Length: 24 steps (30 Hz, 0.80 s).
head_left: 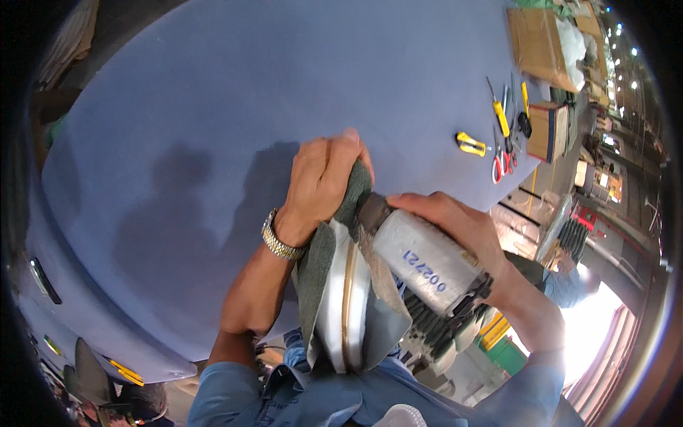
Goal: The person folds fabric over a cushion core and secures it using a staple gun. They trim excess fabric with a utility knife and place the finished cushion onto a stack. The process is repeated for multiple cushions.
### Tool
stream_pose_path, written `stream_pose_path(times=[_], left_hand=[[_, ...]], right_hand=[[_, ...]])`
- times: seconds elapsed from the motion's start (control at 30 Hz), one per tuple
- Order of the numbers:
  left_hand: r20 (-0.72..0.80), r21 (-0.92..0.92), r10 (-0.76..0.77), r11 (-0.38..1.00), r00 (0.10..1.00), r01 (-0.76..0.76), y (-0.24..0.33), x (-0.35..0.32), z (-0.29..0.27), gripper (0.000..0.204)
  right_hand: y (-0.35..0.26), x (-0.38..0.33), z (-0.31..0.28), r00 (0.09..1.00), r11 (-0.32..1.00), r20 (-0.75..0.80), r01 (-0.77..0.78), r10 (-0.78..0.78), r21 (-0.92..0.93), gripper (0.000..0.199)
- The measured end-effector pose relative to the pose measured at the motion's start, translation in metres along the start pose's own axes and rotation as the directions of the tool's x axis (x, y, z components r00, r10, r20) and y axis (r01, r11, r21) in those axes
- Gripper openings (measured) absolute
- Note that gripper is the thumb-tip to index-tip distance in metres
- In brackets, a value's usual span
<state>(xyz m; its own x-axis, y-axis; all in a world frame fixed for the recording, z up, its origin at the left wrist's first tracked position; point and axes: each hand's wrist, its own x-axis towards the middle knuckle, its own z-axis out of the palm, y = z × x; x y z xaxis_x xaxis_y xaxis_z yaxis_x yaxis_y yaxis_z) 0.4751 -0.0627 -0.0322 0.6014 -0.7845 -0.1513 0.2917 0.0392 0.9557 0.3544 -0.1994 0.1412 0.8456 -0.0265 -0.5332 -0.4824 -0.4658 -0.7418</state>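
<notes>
A padded piece with dark green fabric (pixel 315 292) over white foam (pixel 331 306) stands up in front of my body, with a brown strip (pixel 348 299) running lengthwise along the foam. My left hand (pixel 320 178) is closed around the top end of the green fabric, and its fingertips are partly hidden behind it. In my right hand (pixel 466 231) is a silver power tool (pixel 420 260) with a dark nose. That nose rests at or very close to the fabric's edge, just below my left hand; whether it touches, I cannot tell.
A blue-grey covered table (pixel 306 71) spreads ahead. On its right lie a yellow utility knife (pixel 470 144), red-handled scissors (pixel 499 168) and a yellow-handled screwdriver (pixel 501 118). Cardboard boxes (pixel 533 43) stand at the far right. Another person (pixel 568 281) is in the right background.
</notes>
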Motion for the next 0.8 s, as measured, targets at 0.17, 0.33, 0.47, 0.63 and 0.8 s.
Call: stream_pose_path(times=[0.17,0.33,0.47,0.63,0.8], left_hand=[[-0.056,-0.036,-0.008,0.999,0.998,0.006,0.004,-0.002,0.002,0.07],[-0.004,-0.073,-0.073,0.995,0.997,0.072,0.01,0.0,-0.004,0.064],[0.005,-0.077,-0.109,0.991,0.994,0.109,0.007,0.003,-0.004,0.064],[0.039,-0.032,-0.123,0.992,0.992,0.124,0.003,0.003,-0.007,0.065],[0.103,-0.02,-0.147,0.988,0.984,0.15,0.013,0.008,-0.014,0.065]], right_hand=[[0.001,-0.001,0.02,0.99,1.0,-0.14,-0.001,-0.003,-0.031,0.057],[-0.013,0.005,0.022,0.989,0.995,-0.142,-0.056,0.044,-0.082,0.054],[-0.007,0.007,0.024,0.979,0.994,-0.199,0.026,-0.047,-0.106,0.056],[-0.005,0.001,0.02,0.983,0.998,-0.172,0.057,-0.058,-0.01,0.061],[0.014,-0.007,0.027,0.912,0.955,-0.284,0.271,-0.295,-0.123,0.066]])
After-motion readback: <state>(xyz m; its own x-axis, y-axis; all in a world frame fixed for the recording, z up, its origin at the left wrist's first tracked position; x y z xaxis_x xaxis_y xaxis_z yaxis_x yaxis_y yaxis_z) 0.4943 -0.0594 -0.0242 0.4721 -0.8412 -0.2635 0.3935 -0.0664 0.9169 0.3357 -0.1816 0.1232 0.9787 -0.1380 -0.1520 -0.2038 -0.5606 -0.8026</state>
